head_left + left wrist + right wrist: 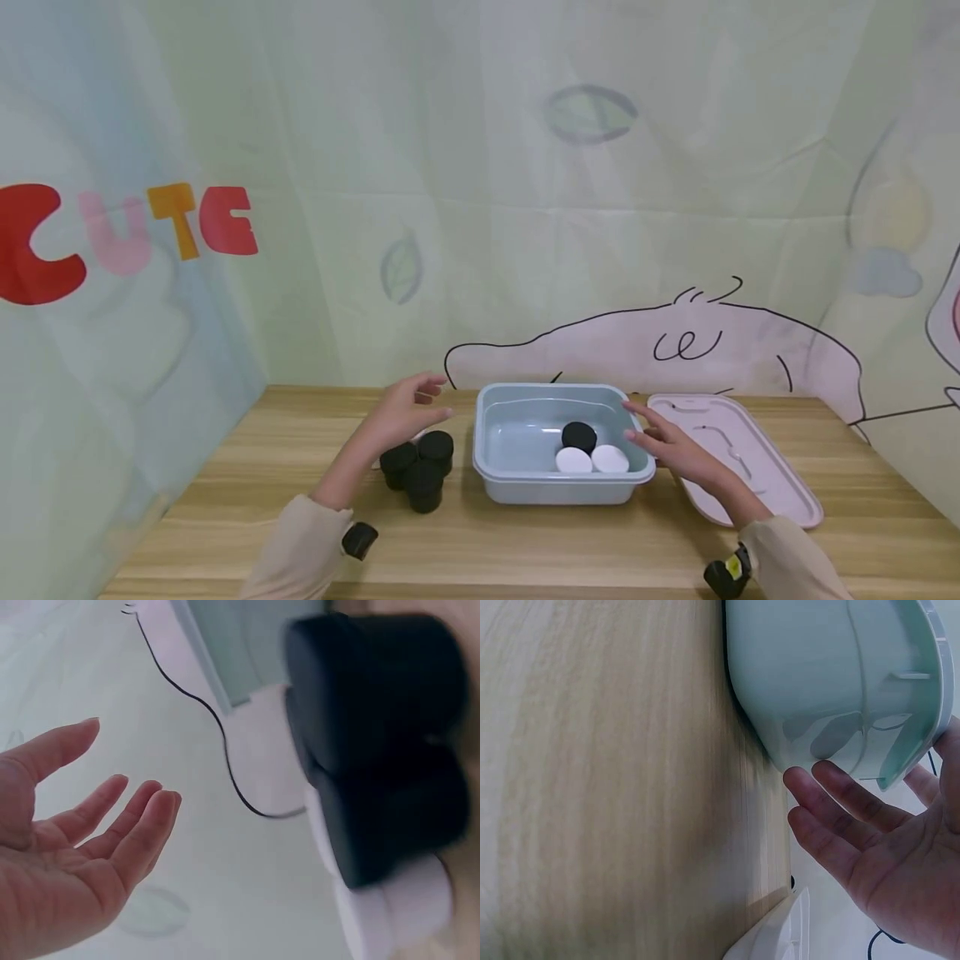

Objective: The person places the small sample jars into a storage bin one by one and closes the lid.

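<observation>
– Wooden table [532, 546], blue tub [558, 490] mid-table, round pieces [610, 459] inside!
– Left hand [402, 410] loosely spread beside black cylinders [424, 485]; right hand [675, 448], fingers wide, at the tub's right end!

A light blue, glossy plastic tub with rounded corners [517, 490] stands upright and open-topped, the right hand [678, 451] at its right rim. Inside the tub's right half sit a round black piece [579, 437] and two round white pieces [610, 459], close together, the black one farther back. Left of the tub, near the left hand [405, 410], three squat black cylinders [424, 482] cluster upright, white cylindrical pieces [405, 907] partly hidden behind them.
</observation>
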Tool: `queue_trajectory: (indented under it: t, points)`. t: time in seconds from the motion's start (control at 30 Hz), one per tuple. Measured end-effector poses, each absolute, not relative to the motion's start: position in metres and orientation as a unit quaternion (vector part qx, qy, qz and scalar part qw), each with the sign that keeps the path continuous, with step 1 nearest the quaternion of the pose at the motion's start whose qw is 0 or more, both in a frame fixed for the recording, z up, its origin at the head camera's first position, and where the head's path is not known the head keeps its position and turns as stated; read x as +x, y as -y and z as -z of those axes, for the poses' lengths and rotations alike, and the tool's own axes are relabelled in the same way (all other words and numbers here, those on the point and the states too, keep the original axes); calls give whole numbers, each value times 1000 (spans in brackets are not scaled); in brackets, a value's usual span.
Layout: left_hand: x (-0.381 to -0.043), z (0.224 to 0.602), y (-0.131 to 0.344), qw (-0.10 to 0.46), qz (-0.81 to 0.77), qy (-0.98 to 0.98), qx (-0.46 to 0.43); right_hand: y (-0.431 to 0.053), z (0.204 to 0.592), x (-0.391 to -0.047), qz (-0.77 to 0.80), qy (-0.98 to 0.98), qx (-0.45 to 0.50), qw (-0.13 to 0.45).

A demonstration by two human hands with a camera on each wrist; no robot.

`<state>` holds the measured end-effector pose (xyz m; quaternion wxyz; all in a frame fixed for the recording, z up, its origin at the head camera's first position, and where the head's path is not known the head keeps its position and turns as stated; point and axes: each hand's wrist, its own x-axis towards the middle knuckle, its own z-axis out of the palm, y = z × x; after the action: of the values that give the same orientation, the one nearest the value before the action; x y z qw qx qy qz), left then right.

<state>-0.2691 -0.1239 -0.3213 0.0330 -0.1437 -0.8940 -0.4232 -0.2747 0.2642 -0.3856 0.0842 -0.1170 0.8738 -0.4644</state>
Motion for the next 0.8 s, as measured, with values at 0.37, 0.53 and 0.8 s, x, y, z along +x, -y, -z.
queue_trajectory:
  t: [0.37,0.53,0.8]
  points:
    - [-257,338,168,60,398,906,-131,-265,385,-273,467,-872,-122,85]
    - [-258,349,185,72,388,911,-124,-265,385,-273,465,-873,-119,83]
    - [-265,367,208,68,383,916,-95,-265,386,-273,465,-872,-127,84]
